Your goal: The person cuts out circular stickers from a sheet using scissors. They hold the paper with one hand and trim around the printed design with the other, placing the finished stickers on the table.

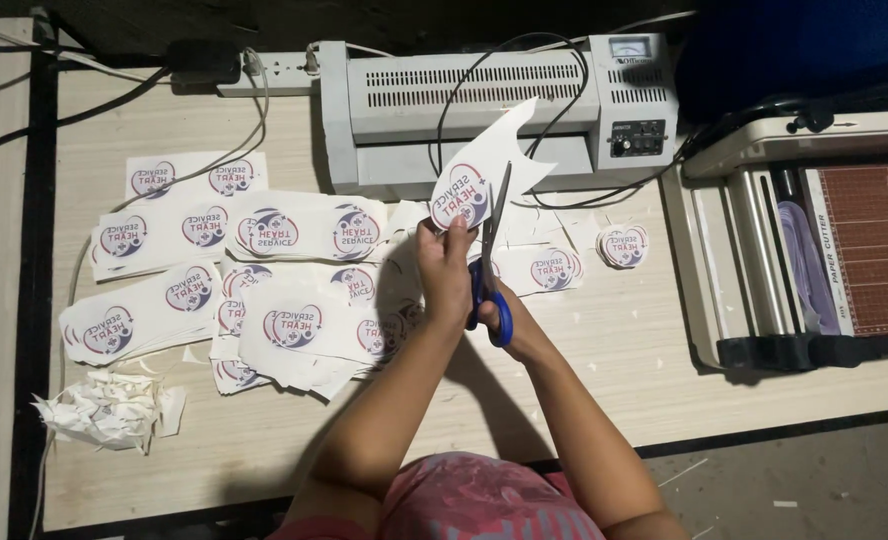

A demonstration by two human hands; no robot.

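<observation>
Holding a laminated sheet (pixel 484 170) up over the wooden table (pixel 604 370), the left hand (pixel 442 265) pinches it at the lower edge, just beside the round printed sticker (pixel 461 200). The right hand (pixel 509 315) has its fingers closed through the blue handles of the scissors (pixel 491 260), and the blades stand on the sheet next to the sticker. The sheet looks light and thin, rather stiff from lamination, probably smooth and a little slippery, so a grip close to the cutting line seems best. More printed sheets (pixel 264 270) lie to the left, a laminator (pixel 504 100) behind.
</observation>
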